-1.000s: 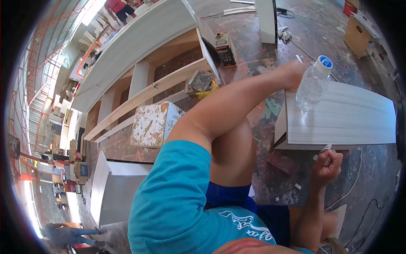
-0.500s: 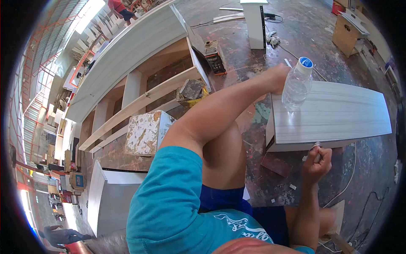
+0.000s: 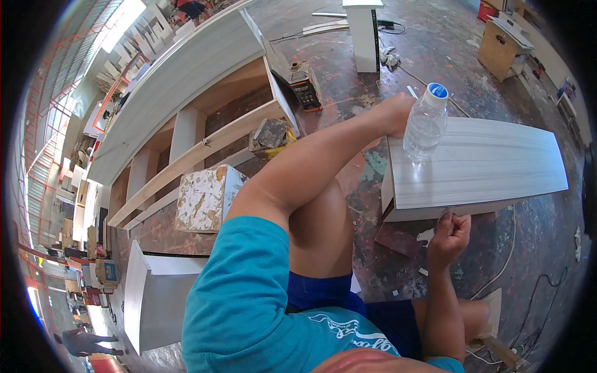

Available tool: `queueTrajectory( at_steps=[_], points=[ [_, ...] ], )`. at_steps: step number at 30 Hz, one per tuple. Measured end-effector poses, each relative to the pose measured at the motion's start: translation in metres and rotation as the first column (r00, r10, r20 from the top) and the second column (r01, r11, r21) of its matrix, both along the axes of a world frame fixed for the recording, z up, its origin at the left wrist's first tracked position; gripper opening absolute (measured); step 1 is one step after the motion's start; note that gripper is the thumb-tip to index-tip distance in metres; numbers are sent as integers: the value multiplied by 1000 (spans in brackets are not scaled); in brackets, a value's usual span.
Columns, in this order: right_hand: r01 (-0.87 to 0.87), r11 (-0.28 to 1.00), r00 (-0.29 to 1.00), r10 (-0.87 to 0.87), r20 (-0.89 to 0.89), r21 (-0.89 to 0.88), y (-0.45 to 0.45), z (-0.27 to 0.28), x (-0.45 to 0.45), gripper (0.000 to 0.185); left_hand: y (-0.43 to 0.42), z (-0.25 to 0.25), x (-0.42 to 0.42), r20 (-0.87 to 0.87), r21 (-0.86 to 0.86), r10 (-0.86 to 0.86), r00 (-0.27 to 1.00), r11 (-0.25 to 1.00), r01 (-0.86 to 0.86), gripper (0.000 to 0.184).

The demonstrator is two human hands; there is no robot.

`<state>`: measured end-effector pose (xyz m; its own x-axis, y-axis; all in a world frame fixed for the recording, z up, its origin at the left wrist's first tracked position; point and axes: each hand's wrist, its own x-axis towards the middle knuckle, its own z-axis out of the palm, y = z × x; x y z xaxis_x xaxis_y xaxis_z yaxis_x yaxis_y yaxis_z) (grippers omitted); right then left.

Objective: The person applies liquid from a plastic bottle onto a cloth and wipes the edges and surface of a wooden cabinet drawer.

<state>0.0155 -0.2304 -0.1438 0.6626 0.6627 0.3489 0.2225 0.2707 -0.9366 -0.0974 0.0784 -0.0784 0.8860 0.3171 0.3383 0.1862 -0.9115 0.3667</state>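
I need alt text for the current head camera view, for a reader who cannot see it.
A person in a teal shirt has both hands by a white box: the right hand, fingers curled, at its near edge, the left hand beside a clear bottle standing on top. A large cabinet with open compartments is at the view's left.

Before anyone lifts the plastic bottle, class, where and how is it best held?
Probably around the middle of the bottle, coming from the right over the box's bare top. It stands upright, its body is rounded below the cap, and the left hand crowds its left side.
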Motion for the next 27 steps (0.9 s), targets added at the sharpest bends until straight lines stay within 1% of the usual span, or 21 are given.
queueTrajectory(
  at_steps=[1, 4, 7, 10, 13, 16, 19, 22, 25, 27],
  points=[
    [-16, 1000, 1000, 16, 1, 1, 0, -5, 0, 28, -1, 2, 0, -10, 23, -5, 1000, 1000, 6, 26],
    [142, 987, 985, -149, 83, 81, 5, 2, 14, 29, -2, 2, 1, -49, -12, 21, 999, 1000, -22, 26],
    [237, 971, 967, -240, 82, 44, 12, 26, 20, 30, 0, 0, 1, -7, -21, 16, 1000, 1000, -16, 25],
    [174, 985, 984, -174, 25, 10, 10, 27, 14, 31, 7, -9, 2, 2, 46, 7, 1000, 999, -7, 23],
    [140, 990, 988, -137, -77, 26, 10, 24, 8, 30, 7, -9, 0, -33, -30, 28, 999, 999, -29, 20],
    [88, 996, 988, -84, -129, 27, 7, 6, 6, 29, 8, -10, 2, -9, 0, 7, 1000, 1000, -7, 19],
    [15, 1000, 994, -13, -104, 18, 1, 8, -7, 28, 6, -11, 1, 53, -100, 18, 998, 995, -13, 18],
    [136, 985, 989, -128, -81, 103, 6, 18, -2, 27, 3, -7, 2, 87, -214, 11, 996, 977, 8, 18],
    [244, 967, 969, -243, -35, 70, 14, 22, 21, 28, -4, 2, -1, 37, -176, 26, 999, 984, -19, 17],
    [185, 981, 982, -182, -53, 61, 13, 22, 19, 28, -6, 5, -2, 53, -173, 21, 998, 985, -12, 18]
  ],
)
